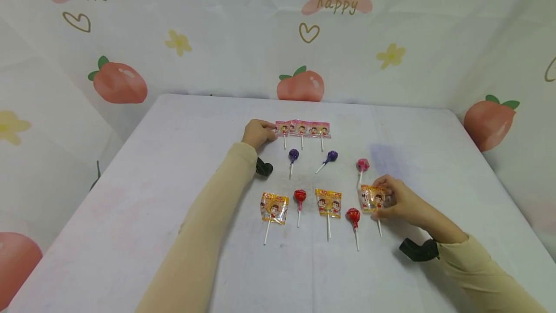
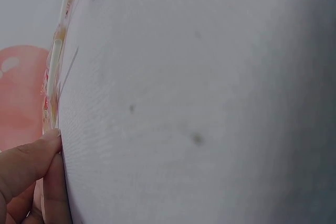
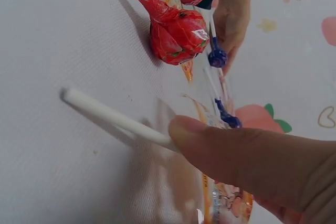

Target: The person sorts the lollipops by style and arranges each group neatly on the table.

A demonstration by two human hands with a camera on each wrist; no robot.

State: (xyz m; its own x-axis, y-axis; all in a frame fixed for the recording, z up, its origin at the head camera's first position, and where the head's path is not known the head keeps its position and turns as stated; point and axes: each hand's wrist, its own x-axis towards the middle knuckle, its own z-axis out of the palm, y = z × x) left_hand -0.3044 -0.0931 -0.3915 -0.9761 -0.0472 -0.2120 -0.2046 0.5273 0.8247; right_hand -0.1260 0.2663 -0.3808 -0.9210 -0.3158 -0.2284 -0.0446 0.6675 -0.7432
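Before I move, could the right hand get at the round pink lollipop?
Probably yes: the round pink lollipop lies just beyond the right hand, its head uncovered, though the hand would likely need to release the orange-wrapped lollipop first.

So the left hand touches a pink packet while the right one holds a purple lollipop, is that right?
Not quite: the right hand holds an orange packet, as the head view shows. The left hand does touch a pink packet.

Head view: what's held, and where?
Right hand holds rightmost orange-wrapped lollipop by its wrapper; left hand pinches leftmost pink-wrapped lollipop at its wrapper's left edge.
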